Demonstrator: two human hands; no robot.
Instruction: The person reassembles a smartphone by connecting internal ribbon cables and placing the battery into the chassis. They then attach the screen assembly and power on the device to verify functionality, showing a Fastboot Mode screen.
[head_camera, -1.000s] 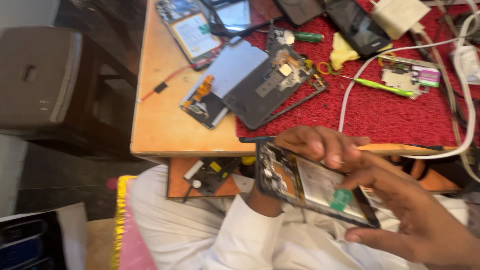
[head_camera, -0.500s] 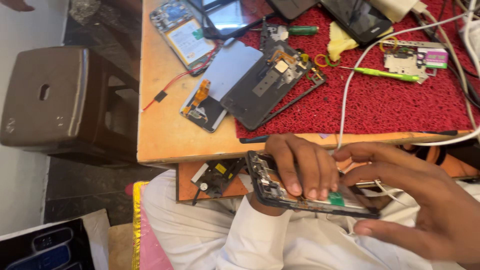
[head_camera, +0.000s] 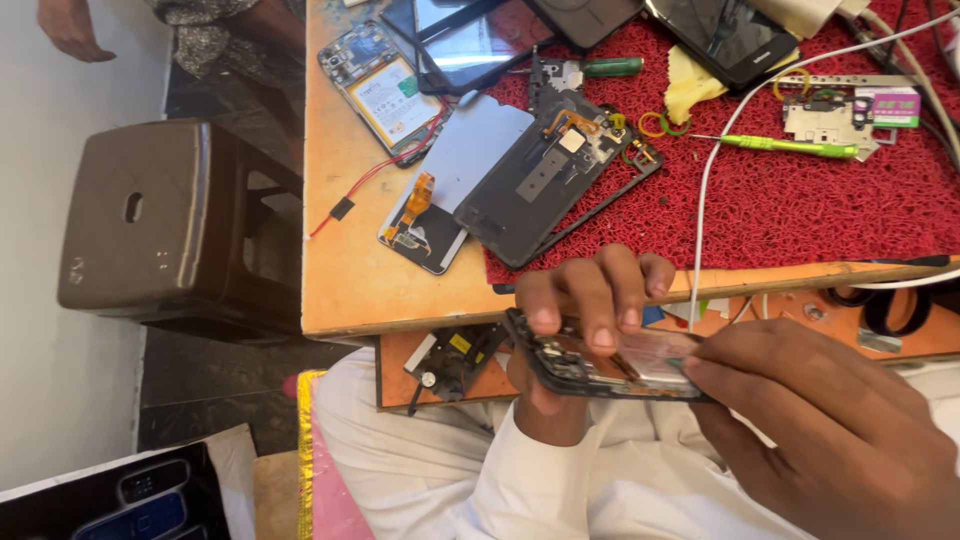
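Red mat (head_camera: 800, 200) beyond opened phone (head_camera: 600, 365).

The left hand (head_camera: 585, 320) curls in a grip with fingers on top, while the right hand (head_camera: 830, 420) pinches beside it.

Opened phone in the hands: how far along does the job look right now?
Done: the opened phone has its back off, its insides bared. In hand: the left hand grips it from above over the lap, while the right hand works fingertips at its right end; what they touch is hidden. Left: it is not closed, and a dark frame, a silver plate and a green screwdriver lie on the table.
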